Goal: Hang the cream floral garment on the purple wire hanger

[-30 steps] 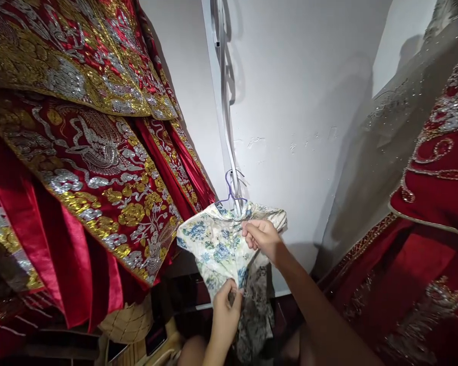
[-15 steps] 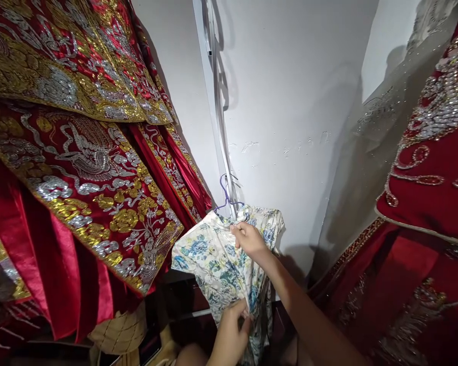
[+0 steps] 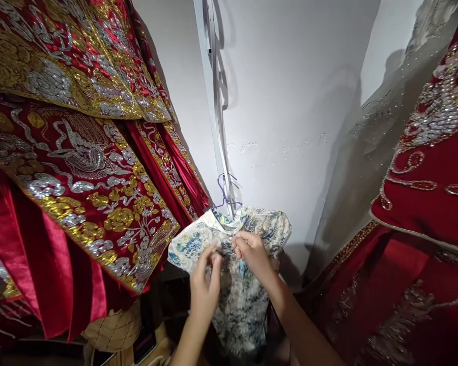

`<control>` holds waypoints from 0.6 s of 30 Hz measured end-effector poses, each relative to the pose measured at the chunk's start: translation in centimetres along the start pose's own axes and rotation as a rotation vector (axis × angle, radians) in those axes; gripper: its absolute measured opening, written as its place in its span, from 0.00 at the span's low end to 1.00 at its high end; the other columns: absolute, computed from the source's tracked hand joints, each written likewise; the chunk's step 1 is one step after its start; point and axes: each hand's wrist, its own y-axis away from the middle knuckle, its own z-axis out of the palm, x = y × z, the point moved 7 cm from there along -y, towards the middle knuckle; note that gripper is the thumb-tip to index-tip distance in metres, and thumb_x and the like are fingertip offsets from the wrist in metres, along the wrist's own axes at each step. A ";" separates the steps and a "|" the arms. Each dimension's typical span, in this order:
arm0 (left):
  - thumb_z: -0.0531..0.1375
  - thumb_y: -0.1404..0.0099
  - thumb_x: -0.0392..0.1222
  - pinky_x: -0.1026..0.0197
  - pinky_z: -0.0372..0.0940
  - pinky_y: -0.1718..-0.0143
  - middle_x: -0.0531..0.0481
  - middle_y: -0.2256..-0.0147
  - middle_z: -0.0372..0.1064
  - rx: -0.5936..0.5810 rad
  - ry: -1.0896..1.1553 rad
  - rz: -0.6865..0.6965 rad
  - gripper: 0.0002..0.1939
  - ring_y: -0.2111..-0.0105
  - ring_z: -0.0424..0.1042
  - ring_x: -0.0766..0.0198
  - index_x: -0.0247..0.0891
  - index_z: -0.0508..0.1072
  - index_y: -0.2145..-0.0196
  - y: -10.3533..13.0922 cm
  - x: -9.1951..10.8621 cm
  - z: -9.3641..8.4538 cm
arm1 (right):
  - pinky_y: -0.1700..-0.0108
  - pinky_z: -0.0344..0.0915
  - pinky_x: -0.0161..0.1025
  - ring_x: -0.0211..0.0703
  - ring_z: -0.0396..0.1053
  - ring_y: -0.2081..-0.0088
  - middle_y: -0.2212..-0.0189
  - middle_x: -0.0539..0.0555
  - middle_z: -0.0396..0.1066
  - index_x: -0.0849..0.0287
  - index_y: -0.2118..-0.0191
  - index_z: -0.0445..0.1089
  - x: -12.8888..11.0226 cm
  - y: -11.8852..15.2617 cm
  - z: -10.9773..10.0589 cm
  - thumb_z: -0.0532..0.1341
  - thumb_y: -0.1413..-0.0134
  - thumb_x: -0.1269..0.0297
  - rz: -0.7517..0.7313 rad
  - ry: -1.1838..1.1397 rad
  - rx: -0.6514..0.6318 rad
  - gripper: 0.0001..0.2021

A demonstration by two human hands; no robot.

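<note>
A floral garment (image 3: 244,295) is hanging at six o'clock; the right hand (image 3: 255,255), near five, is pinching its upper front; the left hand (image 3: 205,285), near seven, is curving, fingertips slightly parted.

We see a white dress (image 3: 244,300) printed with blue and green florals, on a purple hanger (image 3: 223,195). To its left we see a red jacket (image 3: 110,71) and skirt (image 3: 99,193) embroidered with gold and silver flowers; to its right, a red gown (image 3: 435,203) with silvery beaded scrolls against a greyish-white wall (image 3: 286,91).
</note>
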 end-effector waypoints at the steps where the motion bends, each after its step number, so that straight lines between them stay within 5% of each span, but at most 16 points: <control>1: 0.56 0.31 0.45 0.60 0.63 0.57 0.46 0.61 0.73 -0.014 -0.023 0.066 0.19 0.63 0.71 0.60 0.42 0.69 0.44 -1.7 1.4 0.1 | 0.76 0.52 0.34 0.36 0.57 0.81 0.86 0.46 0.59 0.57 0.78 0.65 -0.6 0.3 0.0 0.54 0.48 0.63 -0.018 -0.004 0.001 0.10; 6: 0.53 0.29 0.42 0.60 0.62 0.60 0.48 0.66 0.68 -0.228 -0.170 0.350 0.11 0.64 0.68 0.61 0.39 0.74 0.63 -6.4 5.7 3.1 | 0.76 0.51 0.35 0.36 0.55 0.79 0.85 0.45 0.55 0.57 0.78 0.62 -1.4 -0.1 -0.4 0.55 0.47 0.60 -0.095 0.019 0.051 0.12; 9: 0.53 0.29 0.40 0.61 0.61 0.60 0.49 0.67 0.68 -0.129 -0.197 0.414 0.10 0.65 0.68 0.62 0.38 0.72 0.65 -7.2 6.5 2.6 | 0.75 0.48 0.35 0.35 0.52 0.79 0.84 0.45 0.54 0.57 0.79 0.61 0.7 -0.8 -0.9 0.56 0.48 0.60 -0.093 0.083 0.122 0.12; 11: 0.54 0.30 0.40 0.61 0.62 0.59 0.49 0.67 0.69 0.083 -0.148 0.371 0.09 0.64 0.69 0.62 0.37 0.71 0.66 -8.1 5.7 0.0 | 0.75 0.47 0.35 0.35 0.51 0.79 0.85 0.45 0.53 0.57 0.82 0.59 2.9 -0.6 -0.9 0.56 0.49 0.61 -0.057 0.136 0.104 0.13; 15: 0.58 0.33 0.41 0.63 0.63 0.62 0.52 0.70 0.68 0.608 0.179 0.023 0.08 0.68 0.68 0.66 0.35 0.71 0.67 -8.9 -0.9 -7.5 | 0.76 0.45 0.36 0.34 0.50 0.82 0.88 0.45 0.51 0.57 0.84 0.59 7.2 2.6 -0.9 0.54 0.50 0.63 0.054 0.039 0.008 0.14; 18: 0.58 0.34 0.39 0.68 0.62 0.70 0.57 0.76 0.63 0.692 0.715 -0.378 0.07 0.77 0.63 0.72 0.35 0.68 0.69 -7.7 -8.6 -8.5 | 0.76 0.46 0.35 0.33 0.50 0.83 0.88 0.44 0.53 0.58 0.83 0.61 8.7 5.8 -0.9 0.55 0.49 0.62 0.101 -0.123 -0.052 0.14</control>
